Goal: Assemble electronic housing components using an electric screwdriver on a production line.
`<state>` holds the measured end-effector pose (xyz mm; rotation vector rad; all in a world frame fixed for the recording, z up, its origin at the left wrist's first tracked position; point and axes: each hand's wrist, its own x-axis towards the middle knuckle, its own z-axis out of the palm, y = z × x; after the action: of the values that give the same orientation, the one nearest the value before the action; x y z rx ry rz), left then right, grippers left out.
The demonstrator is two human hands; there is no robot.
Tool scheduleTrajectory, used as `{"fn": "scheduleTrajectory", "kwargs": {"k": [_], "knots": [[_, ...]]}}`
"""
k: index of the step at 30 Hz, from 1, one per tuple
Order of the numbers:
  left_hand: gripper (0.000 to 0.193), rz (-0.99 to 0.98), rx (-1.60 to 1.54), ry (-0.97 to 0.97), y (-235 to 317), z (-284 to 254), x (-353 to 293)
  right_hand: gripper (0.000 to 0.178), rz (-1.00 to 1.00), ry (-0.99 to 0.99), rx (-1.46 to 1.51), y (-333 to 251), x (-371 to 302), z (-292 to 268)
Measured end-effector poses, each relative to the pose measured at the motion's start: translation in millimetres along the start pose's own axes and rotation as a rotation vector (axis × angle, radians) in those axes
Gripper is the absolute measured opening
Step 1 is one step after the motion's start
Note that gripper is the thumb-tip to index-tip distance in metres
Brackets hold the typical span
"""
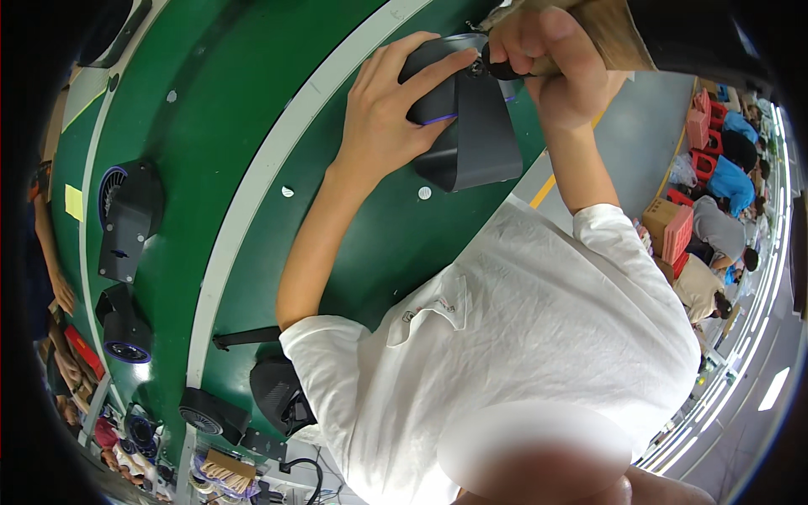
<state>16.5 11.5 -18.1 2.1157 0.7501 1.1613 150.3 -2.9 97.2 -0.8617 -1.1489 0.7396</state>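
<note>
A black device housing (475,135) with a purple ring lies on the green conveyor belt (219,109) at the top middle. My left hand (391,109) lies over its rounded left end, fingers spread and pressing on it. My right hand (551,63) is closed around a black tool handle (503,69), whose tip meets the top of the housing next to my left fingertips. A tan, cardboard-coloured thing (610,34) sits right behind my right hand. My white shirt (522,337) fills the lower middle.
More black housings lie on the belt at the left (130,219), (124,324) and near the bottom (282,391). A white stripe (252,194) curves along the belt. Another person's hand (61,290) reaches in at far left. Seated workers (728,189) and red crates (697,126) are at right.
</note>
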Motion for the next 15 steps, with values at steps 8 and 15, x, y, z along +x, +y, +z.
{"fn": "scheduleTrajectory", "kwargs": {"k": [8,15], "knots": [[0.077,-0.03,0.017,-0.039,-14,-17,-5,0.062,-0.081,-0.261,0.062,28,15,-38],[0.08,-0.025,0.049,0.014,3,-50,-36,0.055,-0.102,-0.299,0.167,11,12,-32]]}}
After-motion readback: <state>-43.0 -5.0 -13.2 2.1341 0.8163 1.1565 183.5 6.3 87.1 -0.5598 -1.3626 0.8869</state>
